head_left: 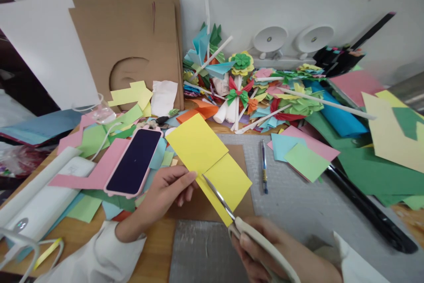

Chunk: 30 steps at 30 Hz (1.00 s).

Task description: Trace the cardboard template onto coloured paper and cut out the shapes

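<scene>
Between thumb and fingers, my left hand (174, 187) pinches the left edge of a yellow paper sheet (198, 141), which is held above the mat. My right hand (265, 247) grips white-handled scissors (228, 209), whose blades lie along the lower part of the sheet and point up and left toward my left thumb. A cut line runs from near the blade tips to the sheet's right edge, splitting it into an upper and a lower panel. Under the paper is a brown cardboard piece (245, 164).
A phone (135, 162) lies on paper scraps at the left. On the grey mat (285, 212) are a pen (264, 166) and coloured papers (306, 161). Paper flowers (241, 64) pile up behind, beside upright cardboard (132, 31). A black bar (371, 212) lies at right.
</scene>
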### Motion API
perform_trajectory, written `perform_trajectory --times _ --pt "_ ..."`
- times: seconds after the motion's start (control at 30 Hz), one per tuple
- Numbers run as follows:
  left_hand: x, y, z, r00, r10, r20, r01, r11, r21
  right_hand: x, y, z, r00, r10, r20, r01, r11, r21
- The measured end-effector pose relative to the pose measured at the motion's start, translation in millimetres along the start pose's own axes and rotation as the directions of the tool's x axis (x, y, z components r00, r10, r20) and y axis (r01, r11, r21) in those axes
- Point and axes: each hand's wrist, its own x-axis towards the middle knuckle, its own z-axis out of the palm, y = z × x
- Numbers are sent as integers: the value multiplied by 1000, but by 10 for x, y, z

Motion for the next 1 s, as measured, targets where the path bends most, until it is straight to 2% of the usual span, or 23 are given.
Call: perform_trajectory --times 0.27,0.7,1.0 --pt "-17 18 7 1000 6 14 -6 1000 -26 6 11 33 998 1 -69 -3 1000 -20" --pt "1 -29 -15 1000 -3 18 2 999 47 19 40 38 991 -11 -133 -2 995 -102" --pt "20 -28 -42 997 66 31 -68 995 72 -17 -64 0 998 -13 -54 4 985 -172"
